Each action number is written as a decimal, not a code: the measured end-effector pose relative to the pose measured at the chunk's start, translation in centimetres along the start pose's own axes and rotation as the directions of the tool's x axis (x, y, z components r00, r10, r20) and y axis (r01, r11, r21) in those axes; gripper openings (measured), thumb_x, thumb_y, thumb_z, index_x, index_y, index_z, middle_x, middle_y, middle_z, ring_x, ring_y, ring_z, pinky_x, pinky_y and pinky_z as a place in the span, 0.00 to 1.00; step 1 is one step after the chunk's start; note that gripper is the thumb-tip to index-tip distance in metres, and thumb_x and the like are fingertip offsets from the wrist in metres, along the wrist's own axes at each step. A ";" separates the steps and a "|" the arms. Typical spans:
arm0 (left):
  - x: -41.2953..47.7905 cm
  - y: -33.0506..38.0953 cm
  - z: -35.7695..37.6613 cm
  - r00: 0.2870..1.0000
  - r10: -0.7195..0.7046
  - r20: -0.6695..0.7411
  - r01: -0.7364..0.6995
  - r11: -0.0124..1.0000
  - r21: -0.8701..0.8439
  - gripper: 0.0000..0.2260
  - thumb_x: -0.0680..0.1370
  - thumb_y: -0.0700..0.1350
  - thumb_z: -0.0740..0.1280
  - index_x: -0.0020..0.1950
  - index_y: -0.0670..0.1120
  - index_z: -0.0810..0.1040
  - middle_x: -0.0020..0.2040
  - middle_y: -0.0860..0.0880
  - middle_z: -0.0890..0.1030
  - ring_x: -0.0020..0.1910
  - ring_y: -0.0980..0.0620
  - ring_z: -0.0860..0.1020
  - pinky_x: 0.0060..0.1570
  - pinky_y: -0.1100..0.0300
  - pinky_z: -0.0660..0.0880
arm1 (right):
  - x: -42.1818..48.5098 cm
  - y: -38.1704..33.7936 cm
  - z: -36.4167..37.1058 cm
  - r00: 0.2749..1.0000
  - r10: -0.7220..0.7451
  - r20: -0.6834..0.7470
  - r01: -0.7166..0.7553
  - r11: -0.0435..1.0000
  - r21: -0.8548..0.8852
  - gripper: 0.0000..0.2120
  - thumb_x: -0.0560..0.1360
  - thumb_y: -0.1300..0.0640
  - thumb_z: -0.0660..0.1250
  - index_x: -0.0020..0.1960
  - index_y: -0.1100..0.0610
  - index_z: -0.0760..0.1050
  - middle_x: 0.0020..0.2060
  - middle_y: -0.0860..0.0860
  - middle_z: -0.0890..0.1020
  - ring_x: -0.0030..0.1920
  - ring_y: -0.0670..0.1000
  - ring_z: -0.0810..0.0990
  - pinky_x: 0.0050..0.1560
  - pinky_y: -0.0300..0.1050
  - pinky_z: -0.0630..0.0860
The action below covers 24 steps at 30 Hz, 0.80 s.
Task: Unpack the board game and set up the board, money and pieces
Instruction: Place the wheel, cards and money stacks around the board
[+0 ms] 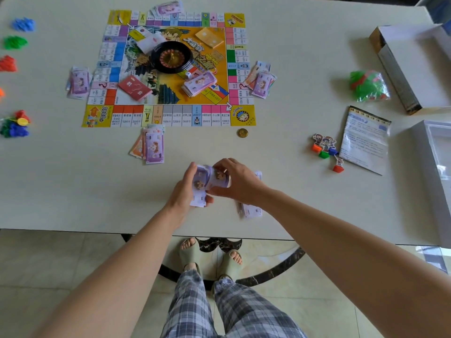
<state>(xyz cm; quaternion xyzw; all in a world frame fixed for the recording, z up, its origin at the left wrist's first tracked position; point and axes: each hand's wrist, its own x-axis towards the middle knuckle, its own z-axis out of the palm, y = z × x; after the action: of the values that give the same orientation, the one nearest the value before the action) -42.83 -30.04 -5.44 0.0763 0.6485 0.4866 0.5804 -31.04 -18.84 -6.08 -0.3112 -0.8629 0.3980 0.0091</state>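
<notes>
- Holding a wad of purple paper banknotes (210, 178) over the white table (73, 191) near its front edge, left grip (183, 189) and right grip (234, 181) both curled round it.
- Looks light, floppy, slippery; pinch it by the short ends.

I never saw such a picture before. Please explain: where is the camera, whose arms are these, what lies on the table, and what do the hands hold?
There is no machine here. One camera sits on a person's head and looks down, so you see that person's own arms and feet. The left hand and right hand together grip a bundle of play money. On the table lies the unfolded game board with a roulette wheel on it, money piles around it, a gold coin, figures on coloured stands, a leaflet and the open box.
</notes>
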 end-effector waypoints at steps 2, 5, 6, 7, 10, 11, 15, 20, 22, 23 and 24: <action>-0.2 0.1 0.4 0.998 0.023 0.054 -0.027 0.998 0.058 0.20 0.79 0.58 0.61 0.50 0.43 0.80 0.40 0.43 0.81 0.34 0.46 0.78 0.38 0.56 0.75 | 0.0 -0.1 0.4 0.999 -0.039 -0.019 0.039 0.999 -0.004 0.27 0.66 0.47 0.77 0.61 0.55 0.74 0.53 0.52 0.75 0.51 0.54 0.76 0.51 0.48 0.74; -0.2 0.0 0.8 0.997 0.066 0.051 -0.070 0.995 0.077 0.11 0.80 0.47 0.64 0.51 0.40 0.79 0.40 0.44 0.83 0.37 0.46 0.79 0.39 0.56 0.77 | 0.2 0.2 1.0 0.995 -0.095 -0.033 0.093 0.995 -0.037 0.33 0.64 0.46 0.78 0.65 0.55 0.72 0.56 0.54 0.73 0.56 0.56 0.72 0.58 0.53 0.72; -0.2 0.1 0.8 0.996 0.078 0.041 -0.081 0.994 0.072 0.08 0.81 0.44 0.62 0.50 0.41 0.79 0.39 0.45 0.83 0.37 0.47 0.80 0.38 0.57 0.78 | 0.2 0.2 0.9 0.996 -0.087 -0.005 0.087 0.996 -0.019 0.35 0.65 0.46 0.78 0.67 0.54 0.70 0.58 0.55 0.72 0.58 0.56 0.70 0.61 0.53 0.70; -0.2 0.2 0.8 0.996 0.090 0.031 -0.092 0.993 0.075 0.08 0.82 0.42 0.61 0.49 0.42 0.79 0.38 0.46 0.84 0.36 0.48 0.80 0.37 0.58 0.78 | 0.1 0.0 0.6 0.997 -0.066 0.029 0.065 0.997 0.030 0.36 0.66 0.47 0.77 0.70 0.53 0.68 0.60 0.55 0.71 0.60 0.55 0.69 0.63 0.50 0.69; -0.2 0.5 0.5 0.991 0.129 0.037 -0.132 0.988 0.081 0.07 0.81 0.42 0.63 0.53 0.42 0.79 0.41 0.43 0.84 0.37 0.47 0.82 0.38 0.58 0.77 | 0.1 -0.9 -0.7 0.991 0.121 0.052 -0.131 0.944 0.304 0.33 0.71 0.49 0.73 0.71 0.53 0.65 0.60 0.52 0.71 0.57 0.51 0.73 0.58 0.43 0.72; -0.2 0.6 0.4 0.990 0.134 0.043 -0.137 0.987 0.079 0.07 0.81 0.42 0.63 0.54 0.42 0.79 0.43 0.43 0.84 0.39 0.47 0.83 0.40 0.57 0.77 | 0.2 -1.1 -1.0 0.978 0.204 0.050 -0.207 0.896 0.393 0.30 0.71 0.48 0.73 0.69 0.53 0.67 0.57 0.50 0.74 0.55 0.50 0.76 0.55 0.43 0.74; -0.4 1.0 0.2 0.992 0.116 0.044 -0.121 0.984 0.130 0.08 0.82 0.43 0.61 0.55 0.45 0.79 0.43 0.47 0.85 0.37 0.50 0.82 0.36 0.61 0.77 | 1.0 -1.7 -1.2 0.934 0.357 0.028 -0.328 0.821 0.467 0.11 0.70 0.51 0.75 0.48 0.56 0.79 0.40 0.49 0.82 0.41 0.48 0.79 0.43 0.42 0.76; -0.4 1.3 -1.0 0.991 0.135 0.004 -0.135 0.987 0.093 0.05 0.79 0.41 0.66 0.51 0.43 0.80 0.46 0.40 0.84 0.40 0.42 0.81 0.40 0.54 0.76 | 2.0 -3.1 -0.9 0.923 0.379 0.064 -0.350 0.761 0.546 0.11 0.70 0.51 0.75 0.43 0.59 0.81 0.34 0.50 0.82 0.32 0.45 0.77 0.29 0.34 0.68; -0.4 1.6 -1.5 0.988 0.151 -0.021 -0.149 0.986 0.076 0.03 0.78 0.41 0.68 0.50 0.43 0.80 0.44 0.40 0.85 0.38 0.45 0.82 0.35 0.58 0.76 | 2.6 -3.6 -0.6 0.919 0.389 0.057 -0.359 0.770 0.527 0.12 0.70 0.51 0.75 0.43 0.60 0.81 0.32 0.49 0.81 0.29 0.43 0.76 0.26 0.31 0.68; -0.3 1.9 -1.9 0.986 0.166 -0.037 -0.163 0.985 0.064 0.03 0.77 0.40 0.69 0.50 0.43 0.80 0.42 0.42 0.85 0.35 0.48 0.82 0.32 0.61 0.76 | 3.1 -4.0 -0.4 0.919 0.391 0.055 -0.361 0.776 0.517 0.11 0.70 0.52 0.75 0.43 0.60 0.81 0.31 0.49 0.81 0.27 0.42 0.75 0.25 0.31 0.67; -0.3 2.2 -2.2 0.982 0.179 -0.054 -0.176 0.983 0.044 0.04 0.76 0.39 0.69 0.50 0.42 0.80 0.39 0.44 0.84 0.33 0.50 0.82 0.30 0.62 0.76 | 3.5 -4.3 -0.2 0.920 0.389 0.054 -0.360 0.781 0.510 0.11 0.71 0.52 0.74 0.44 0.61 0.80 0.30 0.49 0.80 0.26 0.41 0.75 0.24 0.31 0.67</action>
<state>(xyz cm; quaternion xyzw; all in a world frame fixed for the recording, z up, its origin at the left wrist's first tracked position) -45.60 -30.25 -3.97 0.1309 0.6650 0.5258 0.5140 -36.09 -18.92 -3.74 -0.4733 -0.6467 0.5971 0.0351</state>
